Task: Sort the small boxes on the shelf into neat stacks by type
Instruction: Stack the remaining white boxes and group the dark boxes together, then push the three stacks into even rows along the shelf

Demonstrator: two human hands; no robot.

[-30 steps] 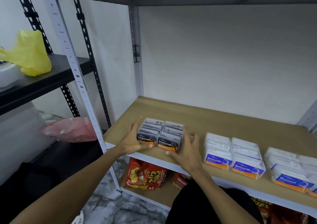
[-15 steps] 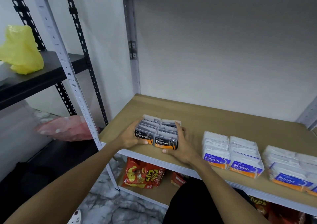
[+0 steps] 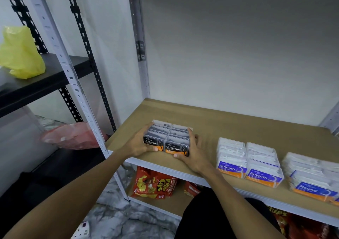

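Two side-by-side rows of dark "Charcoal" boxes (image 3: 166,138) stand near the front left of the brown shelf board (image 3: 229,121). My left hand (image 3: 136,145) grips the block's left side, thumb across the front label. My right hand (image 3: 195,152) grips its right side, thumb at the front corner. To the right, apart from them, sit two rows of white "Smooth" boxes (image 3: 247,158). White "Round" boxes (image 3: 311,174) lie at the far right, partly cut off by the frame edge.
A grey shelf post (image 3: 73,84) rises just left of the board. Red snack bags (image 3: 156,185) lie on the lower shelf. On the black rack at left are a yellow bag (image 3: 20,53) and a pink bag (image 3: 73,135). A white power strip (image 3: 82,229) lies on the floor.
My hands went from lying flat beside the Charcoal boxes to closing in on both sides, thumbs across the front. The two rows now sit tight together.
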